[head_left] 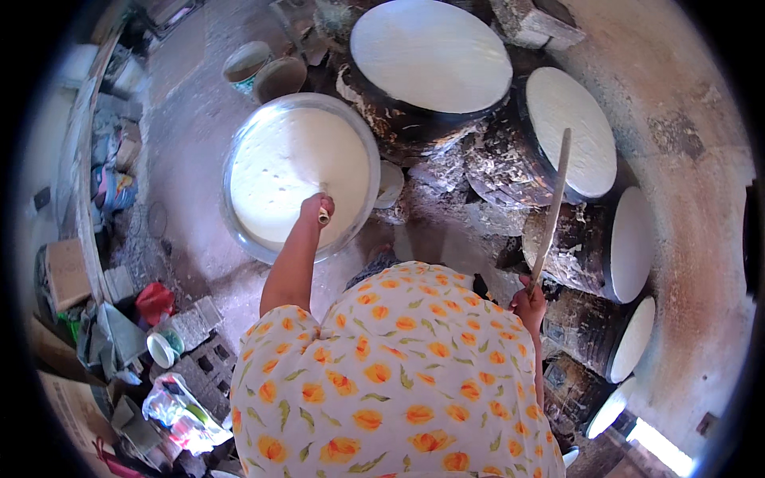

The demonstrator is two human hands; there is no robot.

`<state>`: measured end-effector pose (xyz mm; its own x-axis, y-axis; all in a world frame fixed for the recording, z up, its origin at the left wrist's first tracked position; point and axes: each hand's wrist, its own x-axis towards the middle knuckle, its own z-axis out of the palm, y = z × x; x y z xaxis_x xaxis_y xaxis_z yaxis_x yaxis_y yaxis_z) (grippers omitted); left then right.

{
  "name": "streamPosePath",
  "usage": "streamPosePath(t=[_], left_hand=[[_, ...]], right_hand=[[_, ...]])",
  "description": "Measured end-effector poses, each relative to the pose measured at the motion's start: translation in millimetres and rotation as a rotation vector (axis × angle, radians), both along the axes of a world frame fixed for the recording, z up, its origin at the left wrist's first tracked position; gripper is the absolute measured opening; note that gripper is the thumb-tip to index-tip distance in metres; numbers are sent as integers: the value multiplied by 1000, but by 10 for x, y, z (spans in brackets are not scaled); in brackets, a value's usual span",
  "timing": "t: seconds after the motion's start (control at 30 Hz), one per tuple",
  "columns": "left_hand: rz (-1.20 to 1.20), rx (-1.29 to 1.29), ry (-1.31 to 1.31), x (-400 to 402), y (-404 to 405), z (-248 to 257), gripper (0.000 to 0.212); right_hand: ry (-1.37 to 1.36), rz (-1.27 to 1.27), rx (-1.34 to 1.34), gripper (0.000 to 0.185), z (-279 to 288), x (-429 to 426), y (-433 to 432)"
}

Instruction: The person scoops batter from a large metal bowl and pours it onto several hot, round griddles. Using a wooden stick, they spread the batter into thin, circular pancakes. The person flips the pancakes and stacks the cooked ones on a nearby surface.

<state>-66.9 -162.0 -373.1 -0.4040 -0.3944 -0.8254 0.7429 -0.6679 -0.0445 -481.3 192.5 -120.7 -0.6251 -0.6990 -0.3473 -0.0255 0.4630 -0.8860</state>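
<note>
My left hand is closed around the upright handle of a tool over a wide metal basin; the tool's lower end is hidden. The basin holds a pale, creamy liquid batter with small bubbles. My right hand grips the lower end of a long, flat wooden stick at my right side. The stick's far end overlaps, in view, a round griddle covered with a pale layer; whether they touch I cannot tell.
A larger coated griddle stands at the top, and several more line the right wall. Beside the basin are a small round pale lid or dish and two buckets. Concrete blocks, a cardboard box and bags lie at left.
</note>
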Motion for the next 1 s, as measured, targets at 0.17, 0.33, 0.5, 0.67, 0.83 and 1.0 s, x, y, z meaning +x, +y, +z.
streamPosePath(t=[0.17, 0.33, 0.5, 0.67, 0.83, 1.0], left_hand=[[-59, -260, -56, 15, -126, 327, 11], [-197, -412, -115, 143, 95, 1429, 6], [-163, -623, -191, 170, 545, 2572, 23], [-101, -786, -219, 177, 1005, 3517, 34], [-52, -1199, -550, 152, 1276, 4772, 46], [-73, -1136, -851, 132, 1364, 5102, 35]], right_hand=[[105, -50, 67, 29, -37, -122, 193], [72, -72, 68, 30, -111, -317, 189], [72, 79, 23, 32, -191, -446, -6], [-39, 155, -3, 34, -306, -572, -209], [-22, 217, 12, 34, -246, -609, -353], [-91, 260, -27, 33, -214, -602, -433]])
